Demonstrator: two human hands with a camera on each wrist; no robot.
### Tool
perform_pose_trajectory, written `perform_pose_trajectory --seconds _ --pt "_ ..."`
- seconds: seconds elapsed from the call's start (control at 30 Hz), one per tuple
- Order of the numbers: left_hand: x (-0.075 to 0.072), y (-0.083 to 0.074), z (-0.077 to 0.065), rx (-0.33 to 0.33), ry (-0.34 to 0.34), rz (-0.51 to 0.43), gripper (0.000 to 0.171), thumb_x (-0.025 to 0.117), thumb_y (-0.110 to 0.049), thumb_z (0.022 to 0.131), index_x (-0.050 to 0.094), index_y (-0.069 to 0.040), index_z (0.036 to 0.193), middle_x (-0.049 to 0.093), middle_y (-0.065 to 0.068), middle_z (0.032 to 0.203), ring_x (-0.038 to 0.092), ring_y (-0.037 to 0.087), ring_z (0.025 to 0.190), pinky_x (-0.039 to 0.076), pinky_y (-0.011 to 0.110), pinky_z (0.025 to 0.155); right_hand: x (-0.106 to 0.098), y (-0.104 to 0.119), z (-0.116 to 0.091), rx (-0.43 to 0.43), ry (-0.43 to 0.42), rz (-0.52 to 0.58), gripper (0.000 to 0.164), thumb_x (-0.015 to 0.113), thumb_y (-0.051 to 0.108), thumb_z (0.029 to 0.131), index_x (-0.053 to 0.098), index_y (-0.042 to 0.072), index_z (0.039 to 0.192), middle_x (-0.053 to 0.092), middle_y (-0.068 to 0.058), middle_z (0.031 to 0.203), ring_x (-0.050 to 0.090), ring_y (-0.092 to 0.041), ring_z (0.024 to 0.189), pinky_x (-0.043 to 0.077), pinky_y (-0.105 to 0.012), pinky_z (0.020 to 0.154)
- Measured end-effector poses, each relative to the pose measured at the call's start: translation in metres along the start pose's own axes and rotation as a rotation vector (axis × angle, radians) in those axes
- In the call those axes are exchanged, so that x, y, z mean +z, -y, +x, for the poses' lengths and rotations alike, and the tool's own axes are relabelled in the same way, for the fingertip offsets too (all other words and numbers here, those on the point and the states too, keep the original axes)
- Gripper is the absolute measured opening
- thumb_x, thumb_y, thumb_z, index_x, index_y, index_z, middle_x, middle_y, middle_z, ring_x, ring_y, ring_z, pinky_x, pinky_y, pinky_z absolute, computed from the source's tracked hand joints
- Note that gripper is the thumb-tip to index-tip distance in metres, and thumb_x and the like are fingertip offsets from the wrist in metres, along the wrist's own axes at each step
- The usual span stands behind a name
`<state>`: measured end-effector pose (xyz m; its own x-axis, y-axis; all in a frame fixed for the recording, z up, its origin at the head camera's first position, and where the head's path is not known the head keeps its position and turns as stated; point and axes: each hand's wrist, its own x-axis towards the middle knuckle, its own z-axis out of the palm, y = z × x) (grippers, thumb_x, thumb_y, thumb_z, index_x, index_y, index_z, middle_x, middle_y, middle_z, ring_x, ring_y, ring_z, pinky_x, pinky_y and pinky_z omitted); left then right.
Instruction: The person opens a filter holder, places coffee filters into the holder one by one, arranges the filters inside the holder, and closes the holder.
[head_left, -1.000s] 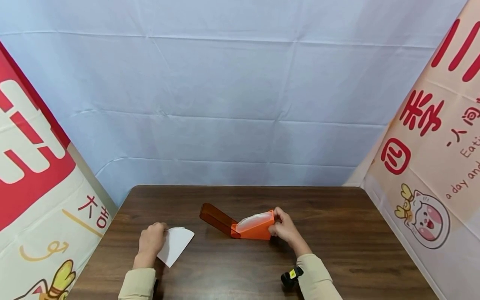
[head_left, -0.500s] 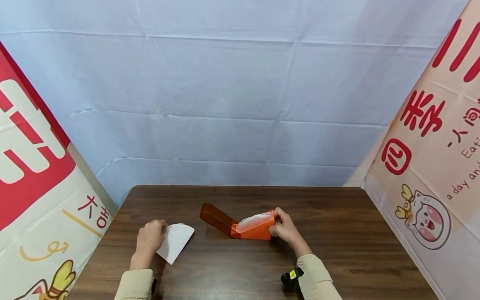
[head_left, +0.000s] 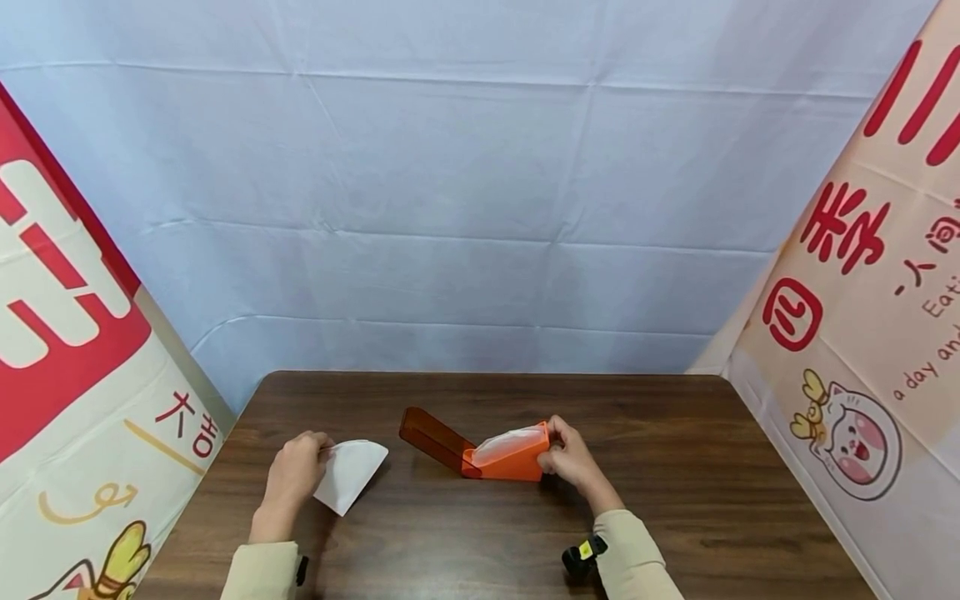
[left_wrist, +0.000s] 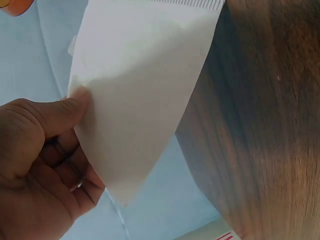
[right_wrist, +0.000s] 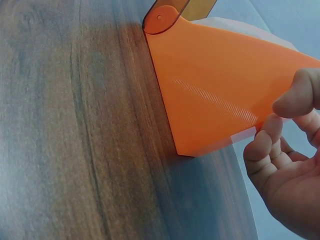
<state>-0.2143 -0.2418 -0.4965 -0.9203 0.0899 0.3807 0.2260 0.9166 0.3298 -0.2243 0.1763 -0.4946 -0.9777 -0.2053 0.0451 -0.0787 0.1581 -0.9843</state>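
My left hand (head_left: 291, 473) pinches a white paper coffee filter (head_left: 350, 475) by its side edge, thumb on the near face. In the left wrist view the filter (left_wrist: 142, 90) tapers to a point and has a crimped edge. To the right, an orange filter holder (head_left: 513, 468) sits on the table, its see-through brown lid (head_left: 435, 439) swung up to the left. A stack of white filters (head_left: 510, 444) fills it. My right hand (head_left: 570, 458) grips the holder's tall right end; the right wrist view shows thumb and curled fingers at the holder's (right_wrist: 220, 85) corner.
The dark wooden table (head_left: 465, 550) carries these things. A pale blue cloth (head_left: 450, 208) hangs behind it, and printed banners stand at the left and right (head_left: 847, 333). A black wrist strap device (head_left: 583, 554) is on the right sleeve.
My left hand has risen slightly and shifted a little away with the coffee filter, whose tip has moved up. The right hand and the filter holder have stayed put.
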Motion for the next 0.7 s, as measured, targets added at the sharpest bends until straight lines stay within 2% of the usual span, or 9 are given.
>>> perform_pose_trajectory --seconds 0.2,0.53,0.7 --pt "-0.003 -0.002 0.002 0.048 -0.011 -0.047 0.011 0.072 0.006 0.075 0.067 -0.003 0.075 0.059 0.006 0.072 0.060 0.026 0.068 0.048 0.039 0.058 0.000 0.000 0.000 0.002 0.004 0.005 0.027 0.052 -0.017 0.063 0.043 -0.002 0.083 0.046 -0.009 0.071 0.042 -0.018 0.051 0.037 -0.028 0.049" --pt "-0.016 -0.012 0.004 0.074 -0.042 -0.069 0.010 0.073 0.006 0.075 0.067 -0.002 0.075 0.060 0.008 0.072 0.060 0.028 0.069 0.049 0.042 0.061 0.000 0.000 -0.001 0.005 0.012 0.007 0.027 0.051 -0.018 0.063 0.043 -0.002 0.084 0.046 -0.009 0.072 0.041 -0.019 0.051 0.037 -0.028 0.049" --pt "-0.019 -0.015 0.006 0.106 -0.093 -0.076 0.012 0.073 0.008 0.073 0.066 -0.002 0.074 0.059 0.007 0.071 0.059 0.026 0.066 0.048 0.041 0.059 0.000 0.000 0.000 0.010 -0.003 -0.006 0.028 0.051 -0.018 0.062 0.043 -0.001 0.083 0.047 -0.008 0.071 0.042 -0.017 0.051 0.037 -0.027 0.049"
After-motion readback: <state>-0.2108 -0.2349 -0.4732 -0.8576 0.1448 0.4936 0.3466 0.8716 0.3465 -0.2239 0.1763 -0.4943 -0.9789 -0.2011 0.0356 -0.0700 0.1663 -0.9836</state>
